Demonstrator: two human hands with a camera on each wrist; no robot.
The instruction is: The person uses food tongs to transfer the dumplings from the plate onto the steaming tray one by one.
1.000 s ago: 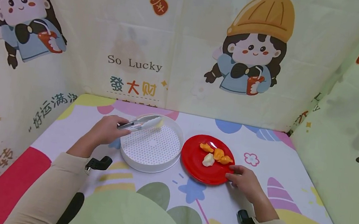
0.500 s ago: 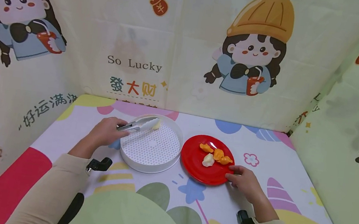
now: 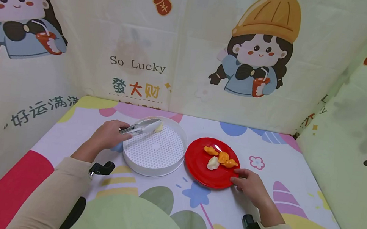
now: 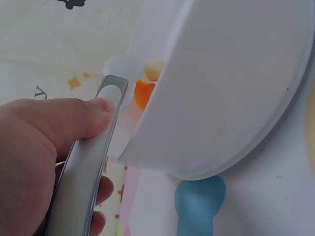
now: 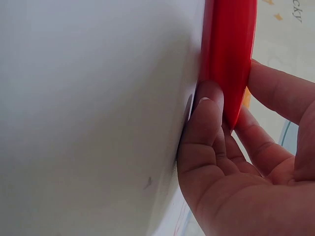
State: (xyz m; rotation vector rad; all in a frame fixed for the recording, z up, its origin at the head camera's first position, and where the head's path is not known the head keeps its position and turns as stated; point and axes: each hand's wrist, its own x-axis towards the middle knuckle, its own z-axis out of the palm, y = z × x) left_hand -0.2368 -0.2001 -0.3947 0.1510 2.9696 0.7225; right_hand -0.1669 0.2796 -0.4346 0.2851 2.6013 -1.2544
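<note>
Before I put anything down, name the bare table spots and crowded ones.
Bare: the tablecloth between the forearms, nearer than the white steamer tray and red plate; beyond the right hand, around the pink flower print. Crowded: between tray and plate; the tray's far left, under the metal-handled tongs; the plate's middle and right, with dumpling-shaped pieces and that hand.

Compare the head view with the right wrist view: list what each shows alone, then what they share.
Only the head view: the left hand holding the tongs, the white perforated basket, and the cream-coloured piece lying on the red plate.

Only the right wrist view: the plate's outer underside in close-up, with a fingertip close against it.

Both: the right hand gripping the red plate's edge, some white tabletop and part of the printed backdrop.
</note>
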